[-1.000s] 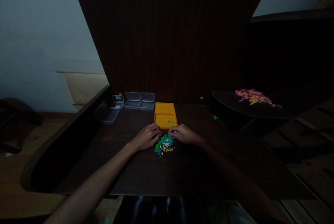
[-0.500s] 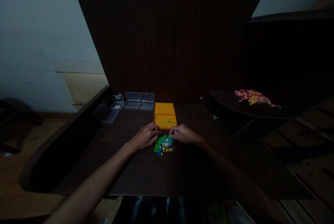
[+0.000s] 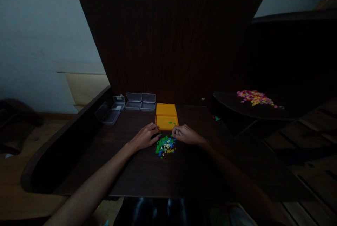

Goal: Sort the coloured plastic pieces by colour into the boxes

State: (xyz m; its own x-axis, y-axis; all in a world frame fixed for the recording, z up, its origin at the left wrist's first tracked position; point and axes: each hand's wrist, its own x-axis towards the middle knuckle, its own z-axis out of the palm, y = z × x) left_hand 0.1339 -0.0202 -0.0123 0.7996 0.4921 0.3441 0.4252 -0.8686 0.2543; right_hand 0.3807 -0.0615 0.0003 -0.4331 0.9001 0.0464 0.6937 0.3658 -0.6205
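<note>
A small pile of tiny coloured pieces (image 3: 165, 146), green, blue, yellow and white, lies on the dark wooden table (image 3: 147, 173). My left hand (image 3: 145, 136) rests at the pile's left edge with its fingers curled and pinched at the pieces. My right hand (image 3: 185, 134) sits at the pile's upper right, fingers bent and pressed together near the pieces. What either hand pinches is too small and dark to name. Just behind the hands stands an open orange box (image 3: 166, 116) with a few green pieces inside.
Several clear plastic boxes (image 3: 140, 101) stand open at the table's back left, with another clear box (image 3: 111, 115) by the raised left rim. A second heap of pink and yellow pieces (image 3: 254, 97) lies on a dark shelf to the right. A dark wooden panel rises behind.
Both hands have shifted slightly back, away from the pile's middle toward the orange box. The pile and boxes have not moved.
</note>
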